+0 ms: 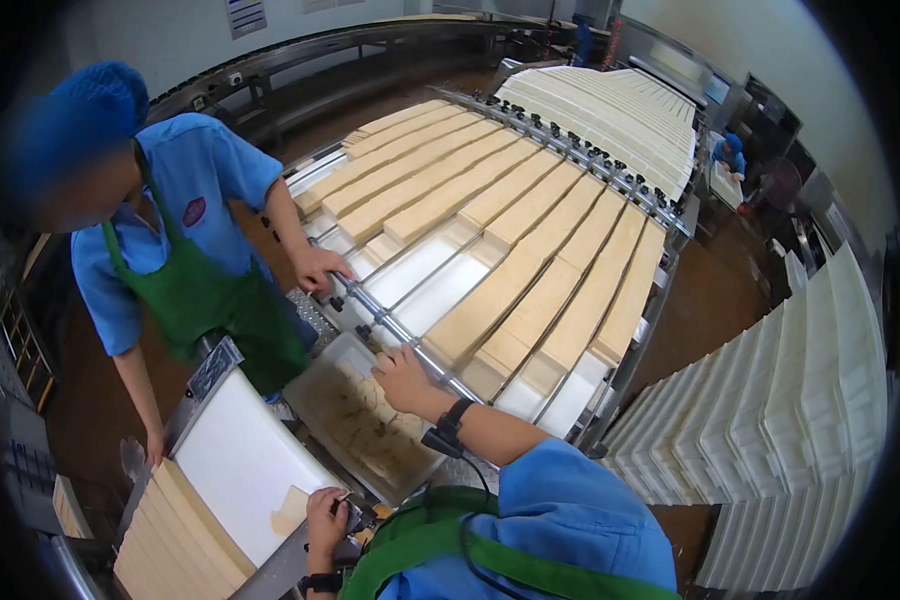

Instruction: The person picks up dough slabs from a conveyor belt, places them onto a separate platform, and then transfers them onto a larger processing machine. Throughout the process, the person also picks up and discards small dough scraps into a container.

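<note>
My right hand [405, 380], a strapped device on its wrist, rests by the metal rail [440, 375] at the near end of the lanes, its fingers apart and no object in them. Beside it stands a translucent plastic bin [315, 385] with pale broken scraps [370, 430] inside. My left hand [325, 520] is lower down at the edge of a white belt [240, 450], its fingers curled round a dark knob [341, 518]. Near that hand a loose pale sheet [290, 510] lies on the belt. Long rows of pale yellow stacked sheets [510, 300] fill the lanes ahead.
A co-worker [180, 220] in a green apron stands at the left, one hand on the lane rail, the other by pale rows [180, 530] on the belt. Stacked white trays [760, 390] rise at the right. More white lanes [600, 110] and another person [730, 155] are farther back.
</note>
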Demonstrator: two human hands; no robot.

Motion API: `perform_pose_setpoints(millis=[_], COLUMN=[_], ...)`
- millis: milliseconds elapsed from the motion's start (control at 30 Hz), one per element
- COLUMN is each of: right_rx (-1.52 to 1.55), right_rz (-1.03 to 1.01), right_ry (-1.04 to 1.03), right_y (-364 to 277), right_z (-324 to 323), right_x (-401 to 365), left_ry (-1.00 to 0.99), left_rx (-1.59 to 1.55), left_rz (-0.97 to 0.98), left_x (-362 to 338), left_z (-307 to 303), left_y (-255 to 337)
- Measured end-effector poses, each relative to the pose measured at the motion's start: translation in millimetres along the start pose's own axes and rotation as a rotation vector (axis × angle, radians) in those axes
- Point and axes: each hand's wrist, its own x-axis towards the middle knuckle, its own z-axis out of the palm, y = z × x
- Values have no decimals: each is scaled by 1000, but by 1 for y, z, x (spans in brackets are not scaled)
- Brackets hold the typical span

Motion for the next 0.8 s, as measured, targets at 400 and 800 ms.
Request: perform_pose_setpoints(millis=[400, 800], right_rx=[-247, 44], right_rz=[10, 6], right_ry=[23, 135], right_y=[0, 1], right_z=[21, 2], right_x=[9, 6], left_ry=[33, 440], left_rx=[-728, -774], left_rz=[-330, -533], left_x=[-21, -98], left_z=[-11, -68], left_y=[-26, -38])
